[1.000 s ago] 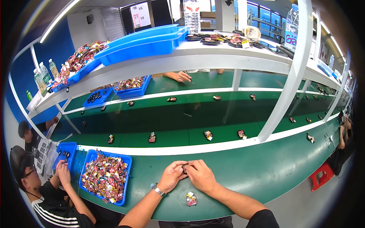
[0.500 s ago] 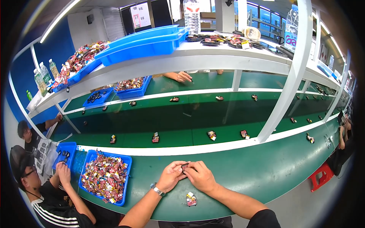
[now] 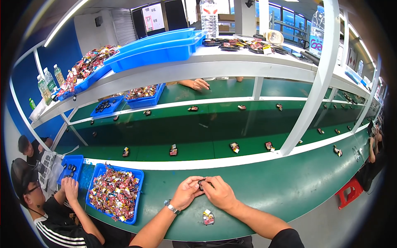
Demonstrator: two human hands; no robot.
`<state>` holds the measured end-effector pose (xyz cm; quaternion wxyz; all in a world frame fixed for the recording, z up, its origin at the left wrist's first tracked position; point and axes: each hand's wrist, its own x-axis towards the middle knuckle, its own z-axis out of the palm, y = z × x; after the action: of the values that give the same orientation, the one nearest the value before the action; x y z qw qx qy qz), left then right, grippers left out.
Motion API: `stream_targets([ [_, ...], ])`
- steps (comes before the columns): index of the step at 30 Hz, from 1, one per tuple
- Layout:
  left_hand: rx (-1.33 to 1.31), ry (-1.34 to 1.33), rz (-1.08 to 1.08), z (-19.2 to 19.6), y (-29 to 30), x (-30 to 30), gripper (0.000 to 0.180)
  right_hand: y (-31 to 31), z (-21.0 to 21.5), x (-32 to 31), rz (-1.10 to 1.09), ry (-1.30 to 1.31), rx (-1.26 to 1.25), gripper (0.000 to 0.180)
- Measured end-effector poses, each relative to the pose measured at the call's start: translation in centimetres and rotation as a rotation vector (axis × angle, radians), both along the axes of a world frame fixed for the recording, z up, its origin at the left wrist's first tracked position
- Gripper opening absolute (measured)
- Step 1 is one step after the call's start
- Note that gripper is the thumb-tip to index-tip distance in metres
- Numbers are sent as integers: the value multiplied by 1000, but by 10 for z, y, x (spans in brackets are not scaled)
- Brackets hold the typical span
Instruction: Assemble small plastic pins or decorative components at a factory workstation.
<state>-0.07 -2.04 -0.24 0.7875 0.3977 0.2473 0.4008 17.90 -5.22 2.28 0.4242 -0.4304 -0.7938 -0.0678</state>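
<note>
Above the green table my left hand [image 3: 187,193] and my right hand [image 3: 219,194] meet, both closed on one small black piece [image 3: 201,184]. Fingers cover much of it, so its exact kind does not show. My left hand pinches it from the left, while the right fingers press against its other side. Just below the hands, on the table, lies a small dark part with red, white and yellow bits [image 3: 208,217]. A metal-banded watch [image 3: 171,206] is on my left wrist.
Left of my hands stands a blue bin [image 3: 140,194] heaped with small red and yellow wired parts. A person [image 3: 62,215] works beyond it, near a smaller blue tray [image 3: 79,159]. Small parts ride a green conveyor [image 3: 206,142]. A white post [image 3: 304,103] and shelf rise ahead.
Parts on the conveyor have shifted slightly right. The black piece has turned a little between my fingers; my arms have hardly moved. The neighbouring person's hands have risen slightly or shifted near the tray.
</note>
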Motion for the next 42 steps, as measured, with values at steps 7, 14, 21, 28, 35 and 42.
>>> stream_targets([
  [7, 4, 8, -3, -3, 0, 0, 27, 2, 1, 1, 23, 35, 32, 22],
  [14, 6, -10, 2, 1, -1, 1, 27, 3, -1, 1, 31, 53, 46, 20],
  [21, 0, 13, 43, -2, -1, 3, 27, 9, -3, 2, 19, 1, 91, 18],
  [28, 7, -30, 69, -3, 2, 2, 36, 10, -4, -5, 62, 106, -95, 27],
  [35, 26, -49, 78, 14, 1, 6, 58, 112, -11, 48, -189, 225, -163, 27],
  [42, 17, -26, 60, 11, 1, -2, 44, 130, -9, 80, -448, 81, -183, 51],
])
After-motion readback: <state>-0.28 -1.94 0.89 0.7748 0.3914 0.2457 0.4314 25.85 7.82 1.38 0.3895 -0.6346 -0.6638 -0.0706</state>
